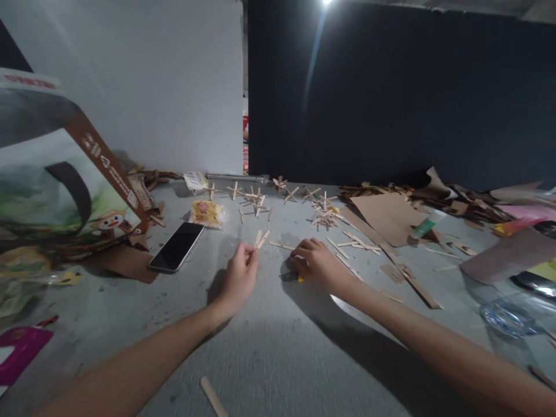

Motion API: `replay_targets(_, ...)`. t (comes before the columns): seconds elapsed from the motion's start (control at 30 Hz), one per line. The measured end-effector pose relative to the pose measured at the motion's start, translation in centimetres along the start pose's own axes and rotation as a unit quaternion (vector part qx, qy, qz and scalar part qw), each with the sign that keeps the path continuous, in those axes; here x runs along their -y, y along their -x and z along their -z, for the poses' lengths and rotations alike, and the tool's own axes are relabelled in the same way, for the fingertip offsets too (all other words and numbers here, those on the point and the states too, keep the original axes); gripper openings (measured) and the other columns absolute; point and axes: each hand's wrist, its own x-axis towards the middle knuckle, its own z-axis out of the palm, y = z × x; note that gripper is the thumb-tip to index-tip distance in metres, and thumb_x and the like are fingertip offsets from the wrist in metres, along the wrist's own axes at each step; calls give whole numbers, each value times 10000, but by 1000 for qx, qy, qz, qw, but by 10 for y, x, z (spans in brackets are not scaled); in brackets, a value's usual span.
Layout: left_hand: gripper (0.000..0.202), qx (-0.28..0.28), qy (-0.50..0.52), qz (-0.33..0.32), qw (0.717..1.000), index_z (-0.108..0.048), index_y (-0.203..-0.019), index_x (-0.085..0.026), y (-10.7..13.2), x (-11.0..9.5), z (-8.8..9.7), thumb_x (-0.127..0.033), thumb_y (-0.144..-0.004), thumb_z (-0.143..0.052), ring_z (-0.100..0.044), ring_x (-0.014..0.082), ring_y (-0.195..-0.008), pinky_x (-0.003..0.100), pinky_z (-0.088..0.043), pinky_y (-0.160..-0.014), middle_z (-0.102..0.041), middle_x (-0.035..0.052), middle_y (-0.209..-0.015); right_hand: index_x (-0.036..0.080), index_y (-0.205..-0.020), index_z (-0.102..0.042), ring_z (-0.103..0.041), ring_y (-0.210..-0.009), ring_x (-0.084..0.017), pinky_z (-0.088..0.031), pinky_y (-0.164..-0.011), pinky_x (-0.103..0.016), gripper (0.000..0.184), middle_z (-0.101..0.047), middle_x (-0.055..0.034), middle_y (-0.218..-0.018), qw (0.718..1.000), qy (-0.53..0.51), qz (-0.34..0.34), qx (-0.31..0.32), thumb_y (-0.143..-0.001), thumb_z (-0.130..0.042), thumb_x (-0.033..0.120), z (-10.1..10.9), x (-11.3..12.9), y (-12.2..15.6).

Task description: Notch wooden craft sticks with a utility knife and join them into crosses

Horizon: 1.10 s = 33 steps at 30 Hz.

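My left hand pinches wooden craft sticks that cross near their ends, held just above the grey tabletop. To its right, my right hand is closed with its fingers curled down at the table. Beneath its palm shows a small dark and yellow item, mostly hidden and too unclear to name. Between the two hands, just beyond them, lies a single craft stick. Farther back, several crossed-stick pieces and a small heap of sticks are spread over the table.
A black phone and a yellow wrapped packet lie left of my hands. A large printed bag stands at far left. Cardboard and a green-white tube are at right, near a clear tape roll. One stick lies near me.
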Motion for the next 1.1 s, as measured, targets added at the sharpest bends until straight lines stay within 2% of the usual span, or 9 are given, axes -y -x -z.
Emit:
replay_targets(0.07, 236, 9, -143, -68, 987, -505, -816, -246, 3, 0, 0, -344, -981, -642, -496, 169, -646, 275, -352, -635, -539, -32, -687, 179, -1088, -816, -651, -1041, -298, -494, -903, -399, 166, -747, -145, -1087, 1000, 4, -19, 5, -1041, -658, 185, -3, -7, -19)
replay_targets(0.13, 208, 37, -249, -122, 960, -508, -793, -240, 8, 0, -2, -253, -989, -576, -526, 203, -744, 315, -403, -713, -565, 8, -781, 156, -1072, -819, -663, -1045, -298, -495, -907, -384, 140, -746, -156, -1078, 999, 7, -37, 13, -1027, -691, 191, -8, -10, -36)
replay_targets(0.3, 244, 90, -373, -193, 903, -509, -784, -239, 12, 1, -6, -166, -1017, -510, -559, 287, -949, 428, -478, -890, -590, 60, -851, 136, -1055, -807, -634, -1155, -328, -474, -994, -405, 110, -732, -184, -1159, 997, 15, -70, 26, -1009, -719, 184, -22, -10, -57)
replay_targets(0.43, 227, 91, -435, -193, 875, -563, -790, -223, 13, 1, -6, -202, -1017, -566, -564, 316, -1004, 480, -485, -934, -630, 92, -917, 155, -1031, -793, -601, -1199, -346, -460, -1016, -424, 97, -711, -201, -1217, 996, 12, -89, 30, -1019, -707, 198, -29, -10, -59)
replay_targets(0.53, 211, 79, -442, -188, 873, -588, -818, -219, 11, -1, -4, -245, -1027, -579, -579, 312, -994, 479, -482, -937, -642, 95, -935, 145, -1030, -773, -616, -1191, -340, -456, -996, -398, 89, -719, -215, -1207, 995, -3, -99, 29, -1027, -694, 184, -29, -11, -57)
replay_targets(0.63, 143, 58, -443, -162, 880, -604, -866, -212, 2, -5, -1, -207, -1007, -579, -606, 294, -951, 452, -494, -915, -651, 97, -959, 143, -1072, -741, -684, -1061, -291, -465, -879, -334, 104, -763, -181, -1108, 993, -34, -111, 20, -1059, -640, 166, -23, -11, -53)
replay_targets(0.8, 104, 76, -516, -117, 845, -635, -908, -202, -21, -18, 1, -175, -993, -581, -660, 301, -1008, 409, -501, -906, -689, 112, -986, 173, -1086, -712, -713, -793, -206, -412, -653, -258, 115, -801, -91, -917, 988, -103, -119, 4, -1067, -601, 150, -14, -15, -42)
replay_targets(0.97, 52, 71, -533, -105, 837, -675, -1010, -187, -48, -33, 1, -227, -991, -647, -685, 310, -1045, 392, -492, -912, -729, 134, -1024, 170, -1092, -743, -736, -818, -216, -450, -693, -270, 180, -818, -103, -926, 980, -164, -109, -23, -1036, -580, 121, -9, -19, -35)
replay_targets(1.1, 86, 67, -556, -78, 825, -694, -1048, -156, -65, -38, 1, -217, -998, -659, -686, 322, -1121, 396, -487, -959, -743, 168, -1104, 180, -954, -769, -739, -823, -232, -481, -721, -289, 166, -814, -107, -899, 971, -217, -94, -45, -1002, -610, 175, -5, -21, -32)
